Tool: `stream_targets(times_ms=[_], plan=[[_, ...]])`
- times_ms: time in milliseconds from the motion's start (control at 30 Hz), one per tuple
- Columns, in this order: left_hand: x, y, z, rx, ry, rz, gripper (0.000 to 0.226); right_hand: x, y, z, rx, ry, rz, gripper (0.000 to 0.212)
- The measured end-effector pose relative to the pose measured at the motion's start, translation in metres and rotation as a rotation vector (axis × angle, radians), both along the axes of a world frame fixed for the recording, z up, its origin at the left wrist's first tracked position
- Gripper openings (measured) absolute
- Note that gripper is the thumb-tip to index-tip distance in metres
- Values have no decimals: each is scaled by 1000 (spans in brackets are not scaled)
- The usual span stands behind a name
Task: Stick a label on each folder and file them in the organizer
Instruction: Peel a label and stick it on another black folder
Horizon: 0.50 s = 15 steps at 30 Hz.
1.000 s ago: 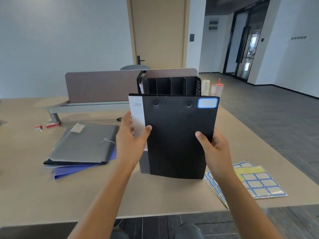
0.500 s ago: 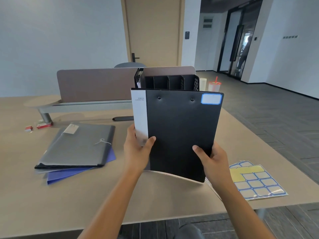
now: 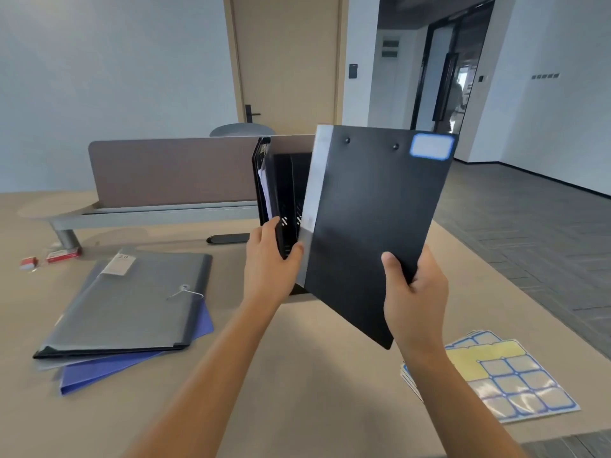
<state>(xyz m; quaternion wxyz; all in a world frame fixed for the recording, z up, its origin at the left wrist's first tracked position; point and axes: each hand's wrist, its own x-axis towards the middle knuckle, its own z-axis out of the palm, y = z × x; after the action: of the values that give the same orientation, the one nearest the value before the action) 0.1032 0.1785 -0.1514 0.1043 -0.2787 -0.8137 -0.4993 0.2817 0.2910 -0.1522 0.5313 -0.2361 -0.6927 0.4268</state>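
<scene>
Right hand (image 3: 415, 292) is gripping the black folder (image 3: 373, 233), tilted; left hand (image 3: 269, 256) is holding the organizer (image 3: 281, 193). Folder could bump a divider and slip.

organizer (image 3: 284, 193): right part hidden behind black folder (image 3: 373, 226)
blue-bordered label (image 3: 431, 146): blurred, writing unreadable

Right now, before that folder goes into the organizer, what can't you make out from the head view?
- Organizer: right slots hidden behind the black folder held by the right hand.
- Blue-bordered label: any writing blurred.
- Left hand: grips the organizer's front; fingertips hidden.
- Grey folder tag: print too small.
</scene>
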Motion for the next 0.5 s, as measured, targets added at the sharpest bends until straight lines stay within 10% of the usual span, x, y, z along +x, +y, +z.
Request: stream_targets(times_ms=[500], plan=[[-49, -12, -62, -274, 240, 45, 43, -66, -22, 47, 122, 71, -113, 18]])
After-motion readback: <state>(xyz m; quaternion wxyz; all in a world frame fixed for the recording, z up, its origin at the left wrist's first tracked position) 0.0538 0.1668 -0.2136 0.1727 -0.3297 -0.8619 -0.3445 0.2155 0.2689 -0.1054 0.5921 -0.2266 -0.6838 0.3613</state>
